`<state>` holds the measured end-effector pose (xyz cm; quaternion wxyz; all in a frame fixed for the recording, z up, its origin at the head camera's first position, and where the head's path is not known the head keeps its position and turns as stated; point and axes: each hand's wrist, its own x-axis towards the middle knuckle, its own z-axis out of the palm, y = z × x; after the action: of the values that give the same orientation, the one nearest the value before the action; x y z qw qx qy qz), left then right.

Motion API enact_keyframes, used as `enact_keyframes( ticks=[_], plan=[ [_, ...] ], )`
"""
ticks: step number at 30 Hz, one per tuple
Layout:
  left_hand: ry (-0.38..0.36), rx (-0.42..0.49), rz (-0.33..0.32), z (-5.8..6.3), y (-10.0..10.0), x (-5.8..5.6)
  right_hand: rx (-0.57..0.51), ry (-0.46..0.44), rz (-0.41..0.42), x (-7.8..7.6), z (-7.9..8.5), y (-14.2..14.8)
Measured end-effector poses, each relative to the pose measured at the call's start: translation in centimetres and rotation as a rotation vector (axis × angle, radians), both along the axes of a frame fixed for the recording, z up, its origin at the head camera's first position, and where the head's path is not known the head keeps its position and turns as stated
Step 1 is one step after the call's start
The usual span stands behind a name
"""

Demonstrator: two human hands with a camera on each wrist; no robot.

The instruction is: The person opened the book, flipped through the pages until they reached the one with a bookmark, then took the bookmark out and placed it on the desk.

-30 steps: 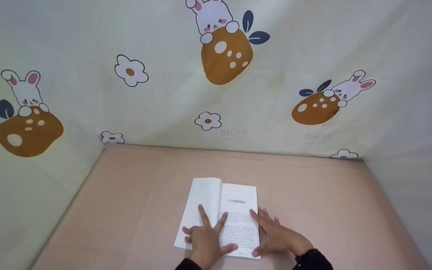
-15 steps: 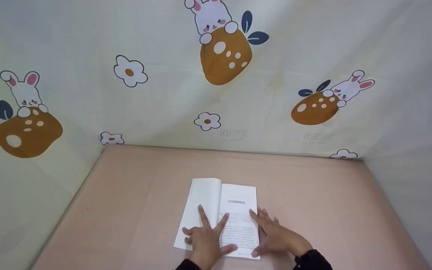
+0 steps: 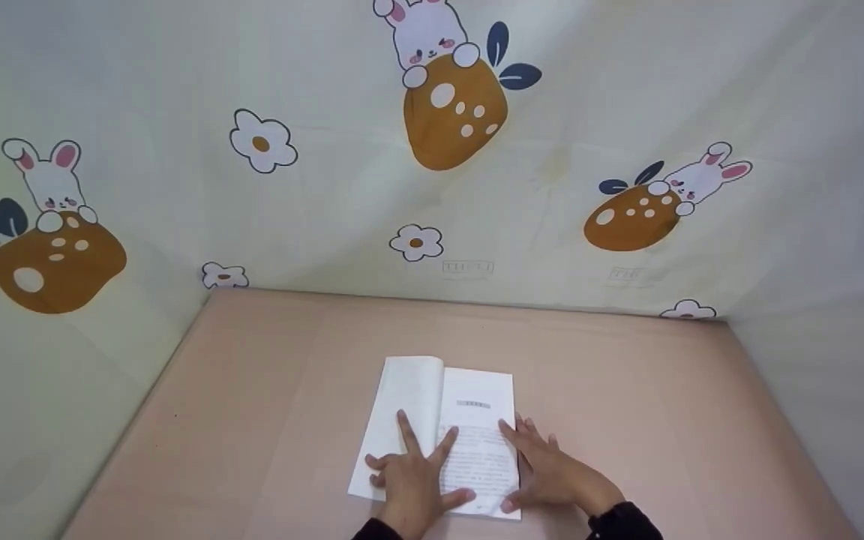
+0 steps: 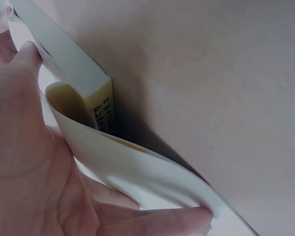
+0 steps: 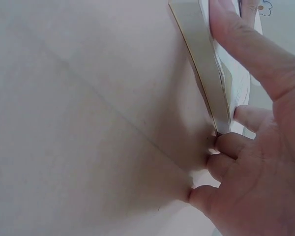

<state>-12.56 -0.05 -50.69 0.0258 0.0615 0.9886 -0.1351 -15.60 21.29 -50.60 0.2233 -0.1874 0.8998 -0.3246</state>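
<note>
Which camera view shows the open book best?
The head view: it shows both open sides of the book from above, though the left hand and right hand cover parts. The left wrist view shows its end edge-on, with a curled leaf and dark lettering. The right wrist view shows mostly its side edge.

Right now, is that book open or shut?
The book is open: its left page and printed right page show side by side, the left hand spread across both.

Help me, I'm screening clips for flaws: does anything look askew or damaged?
Slightly: the left side of the open book bows up beside its spine instead of lying flat. A faint yellowish patch also marks the backdrop.
</note>
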Motion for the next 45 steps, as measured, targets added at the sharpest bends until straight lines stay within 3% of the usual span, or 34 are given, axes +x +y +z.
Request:
enact_keyframes(
  ticks=[26,35,41,45],
  plan=[
    [-0.028,-0.05,-0.074,-0.2,-0.4,0.5,0.032,0.124,-0.05,0.4,-0.2,-0.7],
    [0.002,0.028,-0.108,-0.1,-1.1,0.7,0.013,0.105,-0.084,0.4,-0.1,-0.9],
    [0.009,0.152,-0.131,-0.2,-1.7,0.5,0.002,0.074,-0.117,0.2,-0.1,-1.1],
    [0.034,0.198,-0.168,-0.2,-2.1,0.4,0.025,0.061,-0.096,0.3,0.1,-1.1]
  ],
)
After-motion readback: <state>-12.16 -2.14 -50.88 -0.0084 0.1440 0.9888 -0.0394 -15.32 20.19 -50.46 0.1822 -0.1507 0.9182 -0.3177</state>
